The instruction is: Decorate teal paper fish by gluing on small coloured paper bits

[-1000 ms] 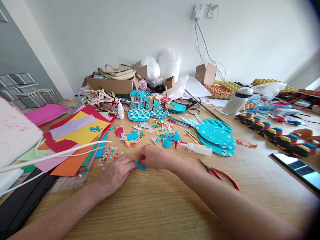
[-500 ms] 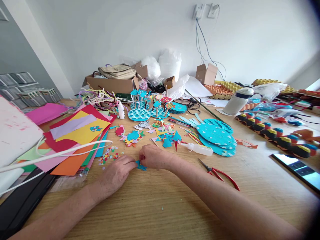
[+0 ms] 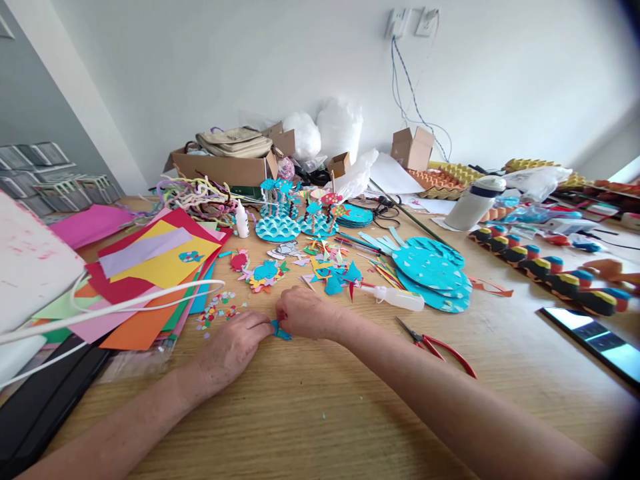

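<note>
A small blue paper cutout (image 3: 283, 333) lies on the wooden table between my hands, partly covered by them; its tail-like end shows. My left hand (image 3: 241, 343) rests low on the table, its fingertips drawn together at the cutout's left edge and holding it there. Over its right side, my right hand (image 3: 306, 313) is curled in a pinch. What sits between those fingertips is hidden. Small coloured paper dots (image 3: 216, 311) are scattered beyond my left hand. Decorated paper fish (image 3: 265, 273) lie just past both hands.
Coloured paper sheets (image 3: 150, 257) and a white cable (image 3: 150, 293) are at left. A glue bottle (image 3: 399, 298), red-handled scissors (image 3: 435, 343) and blue paper discs (image 3: 433, 270) lie right. Blue wave-shaped models (image 3: 278, 229) stand behind. A phone (image 3: 595, 343) is at far right.
My right hand has shifted very slightly left over the blue cutout. My left hand stays in place, and the table's contents look the same.
</note>
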Demonstrator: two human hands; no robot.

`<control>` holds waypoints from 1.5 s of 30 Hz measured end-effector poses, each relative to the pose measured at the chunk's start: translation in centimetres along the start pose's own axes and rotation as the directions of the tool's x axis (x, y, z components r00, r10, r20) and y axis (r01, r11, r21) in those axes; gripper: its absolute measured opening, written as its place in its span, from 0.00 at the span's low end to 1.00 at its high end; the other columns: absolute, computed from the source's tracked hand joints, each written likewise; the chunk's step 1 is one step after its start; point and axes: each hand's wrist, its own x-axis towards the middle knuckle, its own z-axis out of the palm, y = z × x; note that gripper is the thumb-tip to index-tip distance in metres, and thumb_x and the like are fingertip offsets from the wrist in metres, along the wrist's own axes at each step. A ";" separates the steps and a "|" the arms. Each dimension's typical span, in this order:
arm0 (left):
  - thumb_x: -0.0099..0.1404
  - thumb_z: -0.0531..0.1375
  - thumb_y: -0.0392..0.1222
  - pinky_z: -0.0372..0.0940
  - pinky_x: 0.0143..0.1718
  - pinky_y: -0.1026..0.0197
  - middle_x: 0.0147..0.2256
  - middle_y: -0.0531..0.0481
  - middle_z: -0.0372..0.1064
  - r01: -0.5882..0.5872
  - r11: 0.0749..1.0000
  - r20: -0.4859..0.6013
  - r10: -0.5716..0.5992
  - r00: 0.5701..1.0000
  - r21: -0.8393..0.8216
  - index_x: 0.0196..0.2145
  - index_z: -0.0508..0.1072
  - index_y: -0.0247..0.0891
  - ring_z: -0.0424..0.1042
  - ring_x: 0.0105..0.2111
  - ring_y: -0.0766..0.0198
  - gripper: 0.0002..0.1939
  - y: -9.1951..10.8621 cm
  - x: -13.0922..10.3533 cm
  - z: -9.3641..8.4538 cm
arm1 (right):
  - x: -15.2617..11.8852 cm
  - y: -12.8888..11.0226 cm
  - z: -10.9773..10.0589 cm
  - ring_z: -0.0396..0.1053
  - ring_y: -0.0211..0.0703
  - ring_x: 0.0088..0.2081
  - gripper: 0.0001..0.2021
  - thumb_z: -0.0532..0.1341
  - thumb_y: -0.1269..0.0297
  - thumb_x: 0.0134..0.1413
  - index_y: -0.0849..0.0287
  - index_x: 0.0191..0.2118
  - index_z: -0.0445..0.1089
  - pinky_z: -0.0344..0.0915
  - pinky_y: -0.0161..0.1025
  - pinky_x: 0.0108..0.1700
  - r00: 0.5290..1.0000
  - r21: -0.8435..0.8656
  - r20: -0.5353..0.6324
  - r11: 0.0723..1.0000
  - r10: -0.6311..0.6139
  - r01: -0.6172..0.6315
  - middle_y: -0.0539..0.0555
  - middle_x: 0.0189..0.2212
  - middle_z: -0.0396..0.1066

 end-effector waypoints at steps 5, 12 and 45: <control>0.63 0.43 0.28 0.66 0.38 0.58 0.35 0.45 0.71 -0.023 0.999 -0.063 0.025 0.998 0.031 0.37 0.71 0.34 0.69 0.37 0.61 0.17 0.0 -0.1 0.1 | 0.2 -0.3 -0.3 0.69 0.50 0.36 0.12 0.55 0.67 0.43 0.63 0.32 0.74 0.61 0.37 0.34 1.000 -0.069 0.008 0.997 -0.021 0.022 0.60 0.35 0.73; 0.63 0.43 0.28 0.66 0.39 0.59 0.36 0.46 0.70 -0.036 0.999 -0.051 0.037 0.998 0.029 0.37 0.71 0.34 0.69 0.37 0.61 0.17 -0.1 -0.1 0.2 | 0.4 -0.5 -0.4 0.69 0.50 0.37 0.12 0.54 0.67 0.44 0.63 0.33 0.73 0.62 0.39 0.35 0.999 -0.131 0.018 0.990 -0.046 0.048 0.61 0.35 0.72; 0.60 0.44 0.25 0.66 0.40 0.59 0.35 0.46 0.70 -0.006 1.000 -0.019 0.006 1.000 0.001 0.37 0.71 0.35 0.69 0.37 0.61 0.18 0.3 -0.2 -0.1 | -1.4 0.4 0.4 0.66 0.44 0.38 0.12 0.55 0.70 0.48 0.55 0.35 0.74 0.59 0.34 0.36 0.987 -0.003 -0.095 0.992 -0.126 0.127 0.54 0.33 0.71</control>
